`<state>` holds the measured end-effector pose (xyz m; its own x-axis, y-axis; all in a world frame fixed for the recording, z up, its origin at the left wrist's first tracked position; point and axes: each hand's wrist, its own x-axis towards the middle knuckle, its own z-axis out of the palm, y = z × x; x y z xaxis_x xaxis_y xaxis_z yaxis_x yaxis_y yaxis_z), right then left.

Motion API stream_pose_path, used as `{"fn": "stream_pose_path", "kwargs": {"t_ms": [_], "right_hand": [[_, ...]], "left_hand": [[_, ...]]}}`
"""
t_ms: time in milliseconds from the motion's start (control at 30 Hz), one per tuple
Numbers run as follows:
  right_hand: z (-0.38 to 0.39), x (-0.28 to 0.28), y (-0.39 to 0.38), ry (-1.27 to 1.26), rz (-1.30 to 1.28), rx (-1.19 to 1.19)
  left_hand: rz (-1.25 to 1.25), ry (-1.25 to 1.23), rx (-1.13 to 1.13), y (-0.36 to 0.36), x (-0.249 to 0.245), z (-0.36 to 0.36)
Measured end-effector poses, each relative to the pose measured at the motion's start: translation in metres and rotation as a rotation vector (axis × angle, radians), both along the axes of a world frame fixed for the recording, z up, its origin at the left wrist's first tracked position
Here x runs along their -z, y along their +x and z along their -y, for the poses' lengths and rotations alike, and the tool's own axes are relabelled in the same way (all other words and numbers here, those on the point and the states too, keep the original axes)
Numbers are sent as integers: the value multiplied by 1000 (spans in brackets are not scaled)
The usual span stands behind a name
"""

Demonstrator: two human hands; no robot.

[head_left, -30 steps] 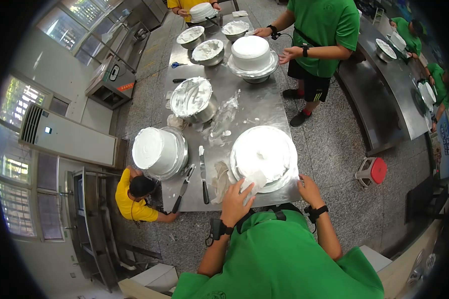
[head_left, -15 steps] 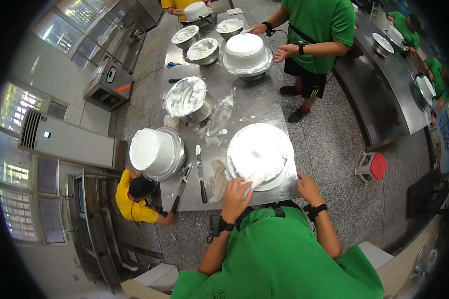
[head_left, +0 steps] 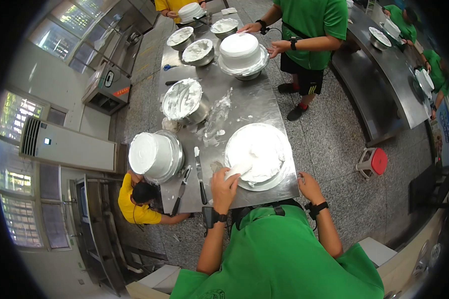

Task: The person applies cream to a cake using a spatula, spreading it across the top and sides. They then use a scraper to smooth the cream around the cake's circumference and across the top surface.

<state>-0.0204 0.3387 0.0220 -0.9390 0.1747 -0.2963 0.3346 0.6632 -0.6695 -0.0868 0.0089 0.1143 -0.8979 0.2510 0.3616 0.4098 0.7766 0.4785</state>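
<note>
A wide, round layer of white cream [head_left: 258, 149] covers a turntable near the table's front edge. My left hand [head_left: 223, 188] is closed on a pale, cream-smeared piece [head_left: 238, 171] at the cream's lower left side; its exact shape is hard to make out. Beside the table's right front corner, my right hand [head_left: 308, 186] has its fingers apart and holds nothing visible. A spatula with cream on its blade and a black handle [head_left: 203, 192] lies left of my left hand, with a second spatula [head_left: 177, 204] further left. A beige cloth [head_left: 216, 167] is partly hidden behind my left hand.
A tall cream-covered cake [head_left: 149, 153] stands at left, with a bowl of cream [head_left: 183, 102] behind it. Across the table, a person in green [head_left: 312, 25] reaches toward another cake [head_left: 239, 50]. A person in yellow [head_left: 137, 202] bends low at left. A red stool [head_left: 379, 161] stands right.
My left hand has moved left with the pale piece, now over part of the cloth. The view has shifted slightly. The person in yellow at left has extended an arm further right.
</note>
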Motion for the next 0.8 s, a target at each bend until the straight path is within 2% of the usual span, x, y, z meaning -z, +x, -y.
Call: {"fn": "stream_pose_path", "kwargs": {"t_ms": [167,267,333,367,433,467,533,567,633,800], "right_hand": [[-2,-3,-2,-4,-7,18],[-5,-3,-4,6,41,20],[-6,-1,-3,2,20,27],[-7,0,-3,2,21,28],[-8,4,-2,-2,1,22],[-8,6,-2,-1,2,20],[-8,6,-2,20,-11,10],[-8,7,-3,20,-11,6],[-6,1,-5,-21,36,29],[-4,5,-5,-7,3,-2]], "left_hand": [[12,27,-57,-17,-4,6],[77,146,-105,-22,-8,8],[127,384,-135,-26,-1,13],[128,384,-135,-28,3,16],[378,771,-204,-28,7,22],[378,771,-206,-28,9,26],[574,1156,-228,-26,6,32],[572,1157,-231,-25,6,32],[521,1564,-163,-25,-2,28],[510,1588,-176,-18,-8,32]]}}
